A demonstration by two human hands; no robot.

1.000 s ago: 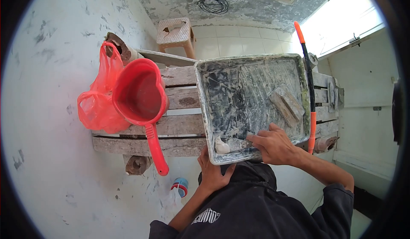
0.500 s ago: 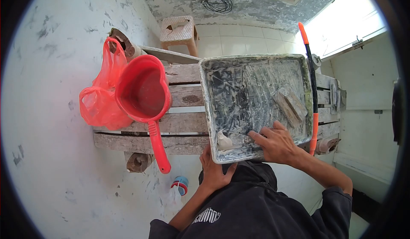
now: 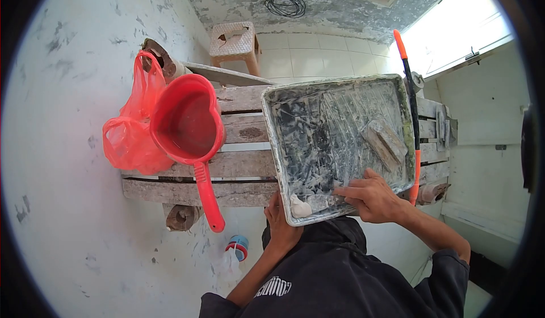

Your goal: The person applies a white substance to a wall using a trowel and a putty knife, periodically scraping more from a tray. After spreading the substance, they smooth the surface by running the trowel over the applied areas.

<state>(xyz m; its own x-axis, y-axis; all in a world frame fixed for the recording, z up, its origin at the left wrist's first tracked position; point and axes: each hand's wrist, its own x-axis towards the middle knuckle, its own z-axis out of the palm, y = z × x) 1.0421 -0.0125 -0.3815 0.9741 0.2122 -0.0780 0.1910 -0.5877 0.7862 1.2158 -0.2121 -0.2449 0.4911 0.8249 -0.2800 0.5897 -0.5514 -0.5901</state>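
Observation:
A large paint tray (image 3: 340, 111), smeared with dried grey-white material, lies slightly turned on wooden planks. A lump of white paste (image 3: 300, 206) sits in its near left corner, and a worn block (image 3: 385, 145) lies in its right half. My left hand (image 3: 283, 227) is at the tray's near left edge, fingers curled against it and partly hidden below the rim. Over the tray's near edge is my right hand (image 3: 372, 197), its index finger pointing left over the tray floor and the other fingers bent; nothing shows in it.
A red dipper (image 3: 190, 119) with its handle toward me stands left of the tray, beside a red plastic bag (image 3: 133, 142). An orange-and-black rod (image 3: 413, 119) lies along the tray's right side. Beyond are a stool (image 3: 233, 41) and coiled cable (image 3: 285, 5). A small tin (image 3: 238, 246) stands below.
The tray has turned a little, its near left corner moving toward me. My right hand has shifted slightly right and nearer. The view has shifted slightly.

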